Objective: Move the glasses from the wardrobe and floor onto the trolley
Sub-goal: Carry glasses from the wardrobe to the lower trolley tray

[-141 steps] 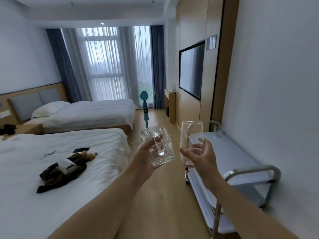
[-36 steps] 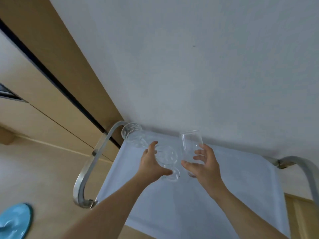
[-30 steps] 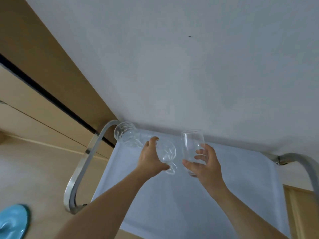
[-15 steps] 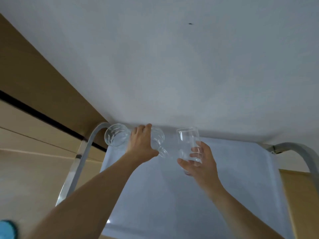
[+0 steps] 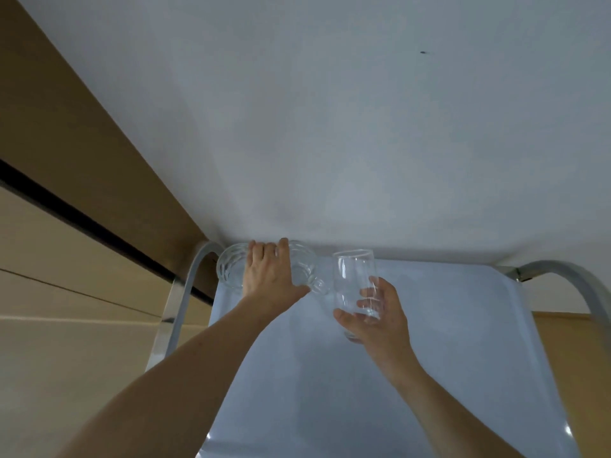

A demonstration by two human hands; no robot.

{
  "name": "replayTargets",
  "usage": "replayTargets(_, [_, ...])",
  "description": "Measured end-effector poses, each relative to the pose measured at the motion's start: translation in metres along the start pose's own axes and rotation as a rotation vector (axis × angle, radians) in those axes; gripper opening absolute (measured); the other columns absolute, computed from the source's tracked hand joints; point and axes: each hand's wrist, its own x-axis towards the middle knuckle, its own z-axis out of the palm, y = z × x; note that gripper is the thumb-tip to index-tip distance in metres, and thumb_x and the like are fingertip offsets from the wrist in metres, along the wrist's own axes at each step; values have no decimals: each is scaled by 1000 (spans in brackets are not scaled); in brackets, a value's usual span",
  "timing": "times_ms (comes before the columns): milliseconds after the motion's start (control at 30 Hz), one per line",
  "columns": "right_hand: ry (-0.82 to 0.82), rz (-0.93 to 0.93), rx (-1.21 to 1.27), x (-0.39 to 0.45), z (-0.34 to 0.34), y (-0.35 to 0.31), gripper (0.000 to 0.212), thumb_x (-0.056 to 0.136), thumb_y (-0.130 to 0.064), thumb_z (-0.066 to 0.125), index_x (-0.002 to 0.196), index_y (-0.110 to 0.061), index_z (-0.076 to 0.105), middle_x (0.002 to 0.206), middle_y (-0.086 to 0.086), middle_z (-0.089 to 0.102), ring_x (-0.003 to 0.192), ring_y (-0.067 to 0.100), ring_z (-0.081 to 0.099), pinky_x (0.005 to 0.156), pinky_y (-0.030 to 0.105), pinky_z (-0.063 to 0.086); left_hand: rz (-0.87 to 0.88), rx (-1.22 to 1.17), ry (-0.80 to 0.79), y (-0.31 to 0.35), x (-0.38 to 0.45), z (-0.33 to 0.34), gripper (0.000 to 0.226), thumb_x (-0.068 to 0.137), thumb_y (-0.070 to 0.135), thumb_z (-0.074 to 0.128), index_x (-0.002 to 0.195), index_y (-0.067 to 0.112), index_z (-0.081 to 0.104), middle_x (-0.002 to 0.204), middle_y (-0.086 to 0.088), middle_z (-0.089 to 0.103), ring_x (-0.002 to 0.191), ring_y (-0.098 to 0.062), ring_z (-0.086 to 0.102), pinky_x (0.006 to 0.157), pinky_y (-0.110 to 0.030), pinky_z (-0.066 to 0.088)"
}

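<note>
Left hand (image 5: 269, 276) reached farther, fingers draped over mug (image 5: 302, 271); right hand (image 5: 377, 317) grasps tumbler (image 5: 353, 279).

Clear glasses (image 5: 353, 282), pale blue trolley (image 5: 429, 358) top, white wall (image 5: 330, 127).

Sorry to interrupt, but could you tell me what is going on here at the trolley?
A person is putting glasses on the trolley that stands against the wall. The left hand grips a glass mug at the far left corner, beside a ribbed glass that stands there. The right hand holds a tall glass upright next to the mug; whether either has touched down yet is hard to tell.
</note>
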Motion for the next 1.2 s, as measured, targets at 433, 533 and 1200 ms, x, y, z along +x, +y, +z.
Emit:
replayTargets(433, [103, -11, -59, -38, 34, 12, 73, 50, -38, 95, 104, -63, 53, 94, -27, 60, 81, -4, 67, 57, 28, 58, 115, -214, 94, -50, -34, 3, 103, 78, 54, 77, 155, 11, 24, 159, -11, 31, 150, -33, 18, 124, -43, 11])
replayTargets(533, [108, -32, -65, -48, 38, 17, 73, 59, -24, 98, 106, -60, 54, 101, -18, 61, 79, -4, 67, 57, 28, 58, 121, -260, 150, -60, -47, 2, 91, 81, 49, 76, 151, 11, 34, 156, -10, 38, 149, -32, 24, 125, -41, 14])
replayTargets(1200, [14, -93, -80, -174, -34, 62, 79, 68, -28, 94, 131, -39, 48, 119, -11, 56, 103, 8, 61, 58, 25, 58, 63, -255, 170, 10, -228, 22, 79, 87, 49, 70, 153, 20, 35, 161, -8, 31, 151, -32, 18, 124, -47, 18])
